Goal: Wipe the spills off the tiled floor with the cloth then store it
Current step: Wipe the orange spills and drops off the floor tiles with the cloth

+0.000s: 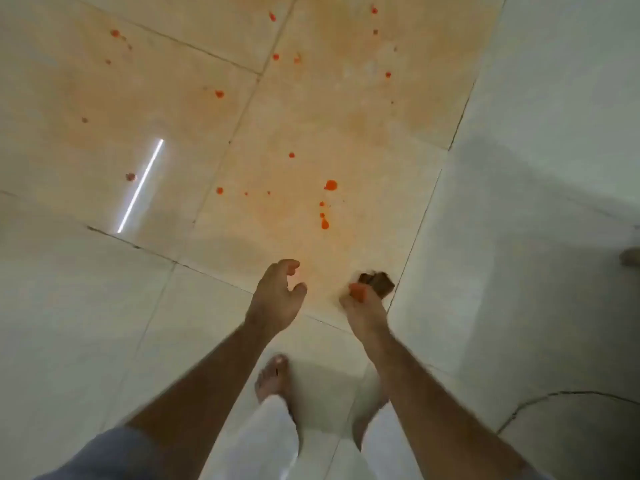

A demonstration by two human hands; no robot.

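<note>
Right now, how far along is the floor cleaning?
Barely begun. Red drops still dot the tiled floor, with an orange haze around them that may be smearing. In hand: the right hand grips a dark wad, probably the cloth; the left hand is open and empty. Left: wiping all the spots, then storing the cloth.

Bright white light reflection (140, 187) streaking slantwise across a glossy tile at left. Bare foot (272, 377) below centre, toes pointing up the frame, above a white trouser leg (277, 434). Blue-grey sleeve (114, 455) at bottom left. Blurred brownish object (630, 256) at the right edge, unidentifiable.
</note>
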